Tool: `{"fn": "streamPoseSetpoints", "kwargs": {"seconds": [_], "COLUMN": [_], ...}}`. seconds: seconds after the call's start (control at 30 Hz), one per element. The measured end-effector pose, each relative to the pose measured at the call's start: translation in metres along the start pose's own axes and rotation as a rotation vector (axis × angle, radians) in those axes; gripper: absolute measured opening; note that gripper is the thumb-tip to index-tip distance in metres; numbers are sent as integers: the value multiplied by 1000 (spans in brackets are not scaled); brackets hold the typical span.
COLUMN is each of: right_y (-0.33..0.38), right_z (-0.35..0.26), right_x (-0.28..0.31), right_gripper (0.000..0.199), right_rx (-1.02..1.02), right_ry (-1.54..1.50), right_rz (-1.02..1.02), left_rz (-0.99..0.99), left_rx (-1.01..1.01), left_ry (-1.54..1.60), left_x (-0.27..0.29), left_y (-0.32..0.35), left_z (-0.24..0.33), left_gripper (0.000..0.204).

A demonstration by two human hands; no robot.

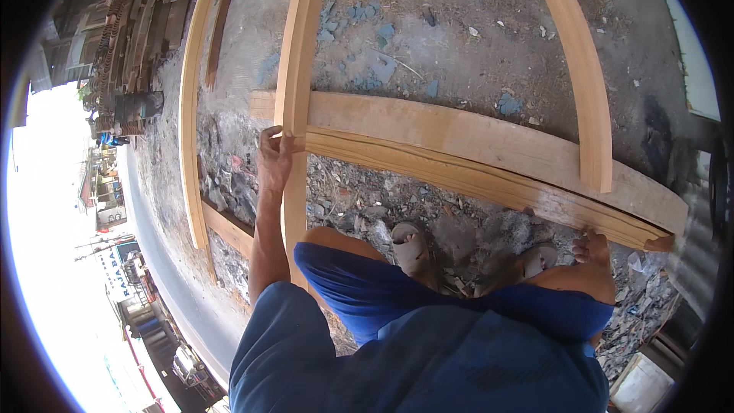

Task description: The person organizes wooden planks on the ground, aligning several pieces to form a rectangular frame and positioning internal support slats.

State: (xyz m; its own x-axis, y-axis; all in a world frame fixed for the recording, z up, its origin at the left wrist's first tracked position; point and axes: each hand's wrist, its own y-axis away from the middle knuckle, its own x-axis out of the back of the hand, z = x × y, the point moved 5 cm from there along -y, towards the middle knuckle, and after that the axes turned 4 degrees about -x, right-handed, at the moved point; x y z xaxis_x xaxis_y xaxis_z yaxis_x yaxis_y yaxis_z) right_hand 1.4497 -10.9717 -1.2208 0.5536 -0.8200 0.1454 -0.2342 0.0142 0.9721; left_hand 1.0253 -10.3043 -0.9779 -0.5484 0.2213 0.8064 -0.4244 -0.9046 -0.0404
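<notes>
A long grained wooden beam [428,170] lies crosswise in front of my knees. My left hand [277,154] is at its left end, where another pale wooden beam [296,61] runs away from me. The fingers of that hand are bent around the edge of the pale beam, thumb on top. Close to the right end of the grained beam is my right hand [592,248], fingers curled by its near edge. Whatever those fingers may hold is too small to make out. Behind the grained beam lies a wider, greyish plank [459,128], touching it.
Another pale beam [585,84] rests across the plank at right. A long beam [193,107] lies at left, beside stacked old timber [145,38]. Rubble [359,195] covers the ground around my sandals [413,248]. Corrugated sheet [697,260] stands at far right.
</notes>
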Motion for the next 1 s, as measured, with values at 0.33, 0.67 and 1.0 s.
{"fn": "streamPoseSetpoints", "kwargs": {"seconds": [0.33,0.67,1.0], "right_y": [213,138,86], "right_z": [-209,-85,-46], "right_x": [-191,-391,-423], "right_gripper": [41,81,79], "right_rx": [906,1055,1501], "right_ry": [1652,1845,1769], "right_rz": [-89,159,455], "left_rz": [-197,-342,-98], "left_rx": [950,954,284], "left_ry": [650,1063,-198], "left_x": [39,40,52], "left_y": [150,181,165], "left_z": [-267,-320,-204], "left_gripper": [69,68,74]}}
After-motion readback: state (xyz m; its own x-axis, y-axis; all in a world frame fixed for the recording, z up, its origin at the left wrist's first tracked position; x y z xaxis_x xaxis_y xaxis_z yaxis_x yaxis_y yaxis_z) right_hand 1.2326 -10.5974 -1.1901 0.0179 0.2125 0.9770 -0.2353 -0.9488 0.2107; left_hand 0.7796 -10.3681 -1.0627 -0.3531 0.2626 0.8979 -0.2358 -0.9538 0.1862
